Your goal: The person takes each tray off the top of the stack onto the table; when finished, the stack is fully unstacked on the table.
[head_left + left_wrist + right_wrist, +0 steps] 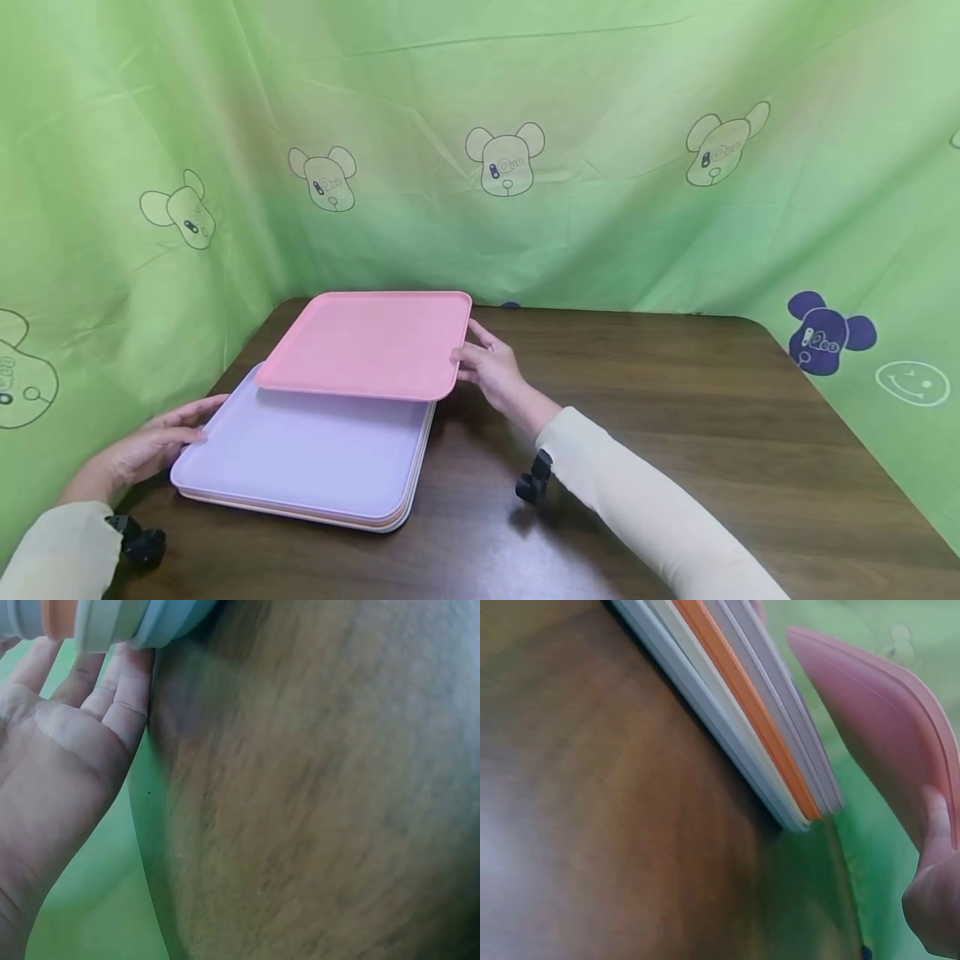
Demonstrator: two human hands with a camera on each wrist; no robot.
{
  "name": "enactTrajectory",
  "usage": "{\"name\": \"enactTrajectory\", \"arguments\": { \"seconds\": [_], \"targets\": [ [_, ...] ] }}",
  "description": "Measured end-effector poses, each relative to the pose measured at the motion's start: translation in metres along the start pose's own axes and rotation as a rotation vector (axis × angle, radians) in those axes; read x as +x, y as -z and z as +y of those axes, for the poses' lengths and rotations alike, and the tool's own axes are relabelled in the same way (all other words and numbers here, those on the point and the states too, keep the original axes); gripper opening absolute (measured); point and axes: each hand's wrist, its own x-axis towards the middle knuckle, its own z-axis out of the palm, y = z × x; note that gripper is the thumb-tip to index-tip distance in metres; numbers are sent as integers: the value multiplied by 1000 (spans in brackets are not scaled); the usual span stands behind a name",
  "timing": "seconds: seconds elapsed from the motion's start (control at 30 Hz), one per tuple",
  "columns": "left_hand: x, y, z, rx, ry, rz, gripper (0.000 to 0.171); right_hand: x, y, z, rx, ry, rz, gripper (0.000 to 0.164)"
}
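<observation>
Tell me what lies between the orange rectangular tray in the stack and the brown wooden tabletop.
The right wrist view shows it edge-on: an off-white tray under the orange tray, then a pale blue tray above the tabletop.

Includes one left hand (153, 446), one right hand (491, 367), one left sleeve (60, 554), one right sleeve (645, 508), one left wrist gadget (142, 546) and one right wrist gadget (532, 479), making two of each. Lists one pink tray (367, 342), at least one lavender tray (307, 458), one orange tray (751, 712), one cream tray (718, 690) and one pale blue tray (711, 712), making at least five; hard to tell one lavender from two. Has one brown table (600, 367) and green cloth (420, 75) in pieces too merged to count. On the cloth, counts four whole outlined bear heads (506, 167), one more cut off at the left edge, one purple bear head (820, 337) and one smiley face (912, 383).
</observation>
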Motion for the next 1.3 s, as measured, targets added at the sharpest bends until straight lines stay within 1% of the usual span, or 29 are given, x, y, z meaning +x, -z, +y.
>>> {"name": "enactTrajectory", "arguments": {
  "seconds": [0.1,0.2,0.33,0.47,0.57,0.73,0.83,1.1,1.3],
  "targets": [
    [0,1,-1,4,16,4,55,11,2,0,9,4,15,69],
    [0,2,-2,3,15,1,55,21,3,1,4,2,46,66],
    [1,2,-2,-18,-22,-20,56,33,3,2,-7,-10,88,63],
    [2,0,-1,-49,-37,-42,56,42,4,5,-18,-17,113,62],
    [1,-1,-1,-54,-31,-42,56,49,4,8,-29,-24,121,62],
    [0,-2,0,-24,-7,5,55,60,4,11,-32,-31,126,63],
    [0,-1,1,-13,1,20,54,64,4,12,-31,-27,131,64],
    [1,-2,1,-19,2,0,55,76,3,15,-17,-46,147,64],
    [1,-1,0,-19,-13,-19,55,81,3,21,-62,-67,141,66]
  ]
}}
